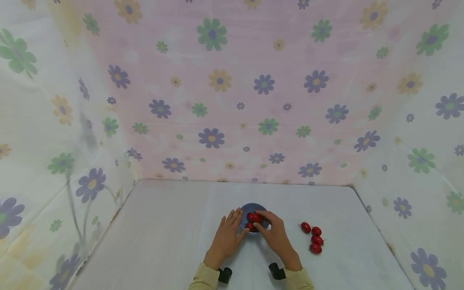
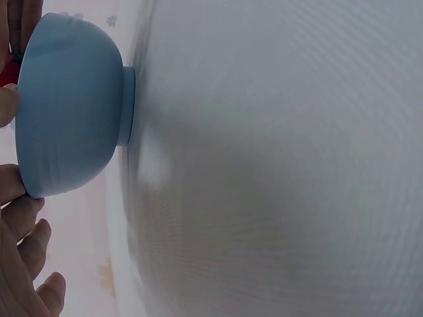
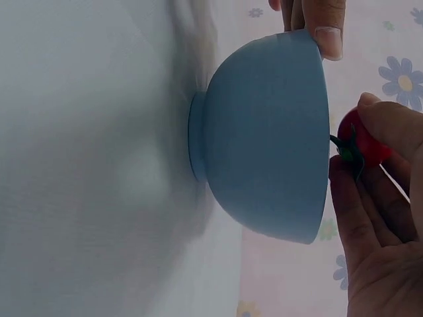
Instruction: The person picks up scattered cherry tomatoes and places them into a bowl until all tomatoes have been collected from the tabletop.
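Observation:
A blue bowl [image 1: 248, 208] stands upright on the white table, with red cherry tomatoes [image 1: 250, 226] in it. Thumb and index finger of my left hand [image 1: 225, 237] touch its rim, the fingers stretched out along the bowl's left side. Just above the bowl's opening, my right hand [image 1: 276, 235] pinches a cherry tomato [image 3: 373, 145] between thumb and fingers; its green stem points toward the bowl. From the side, the left wrist view shows the bowl [image 2: 73, 105] resting on its foot. Both wrist views hide the bowl's inside.
Several more cherry tomatoes [image 1: 317, 240] lie in a loose group on the table [image 1: 174, 233], right of the bowl. Flower-patterned cloth [image 1: 239, 96] hangs behind the table and along both sides.

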Available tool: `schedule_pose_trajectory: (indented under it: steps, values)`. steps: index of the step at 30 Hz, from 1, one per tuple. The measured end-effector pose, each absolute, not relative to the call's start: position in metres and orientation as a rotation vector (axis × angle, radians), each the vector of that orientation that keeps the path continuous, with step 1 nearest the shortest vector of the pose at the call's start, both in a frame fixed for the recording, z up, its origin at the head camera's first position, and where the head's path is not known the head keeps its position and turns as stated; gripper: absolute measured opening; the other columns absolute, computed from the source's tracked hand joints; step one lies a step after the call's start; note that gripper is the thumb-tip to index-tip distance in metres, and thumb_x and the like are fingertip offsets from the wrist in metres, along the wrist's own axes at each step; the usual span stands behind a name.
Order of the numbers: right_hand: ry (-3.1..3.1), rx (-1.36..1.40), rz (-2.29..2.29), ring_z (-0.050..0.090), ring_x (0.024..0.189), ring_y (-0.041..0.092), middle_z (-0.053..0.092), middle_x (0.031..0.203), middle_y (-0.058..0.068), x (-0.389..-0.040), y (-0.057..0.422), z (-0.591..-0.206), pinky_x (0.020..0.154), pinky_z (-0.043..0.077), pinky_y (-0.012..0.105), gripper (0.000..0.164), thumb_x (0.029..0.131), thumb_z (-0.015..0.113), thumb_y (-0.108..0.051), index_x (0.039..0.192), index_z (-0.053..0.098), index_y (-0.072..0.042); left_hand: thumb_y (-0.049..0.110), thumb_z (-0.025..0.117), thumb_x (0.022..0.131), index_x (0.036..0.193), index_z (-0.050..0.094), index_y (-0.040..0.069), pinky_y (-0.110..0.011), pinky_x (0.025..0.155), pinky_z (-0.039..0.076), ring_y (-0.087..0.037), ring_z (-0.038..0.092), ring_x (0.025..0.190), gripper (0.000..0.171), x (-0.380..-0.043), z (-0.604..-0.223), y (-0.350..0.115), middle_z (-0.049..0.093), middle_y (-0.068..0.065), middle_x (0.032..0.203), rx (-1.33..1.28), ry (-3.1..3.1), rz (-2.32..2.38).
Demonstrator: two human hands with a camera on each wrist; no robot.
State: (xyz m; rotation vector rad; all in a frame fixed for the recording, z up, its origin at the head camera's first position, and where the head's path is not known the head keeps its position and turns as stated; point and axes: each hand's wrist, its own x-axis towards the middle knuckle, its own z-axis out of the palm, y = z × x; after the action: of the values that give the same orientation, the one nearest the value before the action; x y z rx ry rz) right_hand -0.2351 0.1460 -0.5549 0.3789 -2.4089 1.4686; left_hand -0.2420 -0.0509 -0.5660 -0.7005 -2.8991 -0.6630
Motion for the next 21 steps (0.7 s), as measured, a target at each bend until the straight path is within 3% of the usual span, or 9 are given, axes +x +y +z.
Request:
schedule_pose_trajectory:
  steps: [13, 21]
  values:
    - [-2.508, 0.434, 1.367, 0.068, 0.114, 0.031, 0.069, 0.125, 0.016, -0.243, 0.139, -0.551, 0.096, 0.056, 0.048, 0.04, 0.091, 0.075, -0.004, 0.129, 0.066, 0.003, 0.049, 0.046, 0.106, 0.157, 0.037, 0.004, -0.058, 0.12, 0.029, -0.032, 0.031, 0.152, 0.069, -0.242, -0.567, -0.052, 0.033, -0.011, 0.165, -0.692, -2.906, -0.651]
    - [-2.54, 0.458, 1.347, 0.068, 0.113, 0.028, 0.069, 0.124, 0.015, -0.247, 0.136, -0.551, 0.096, 0.056, 0.046, 0.039, 0.092, 0.074, -0.004, 0.13, 0.065, 0.002, 0.049, 0.046, 0.106, 0.157, 0.037, 0.004, -0.058, 0.121, 0.028, -0.031, 0.03, 0.153, 0.069, -0.243, -0.568, -0.051, 0.033, -0.01, 0.165, -0.681, -2.911, -0.656]
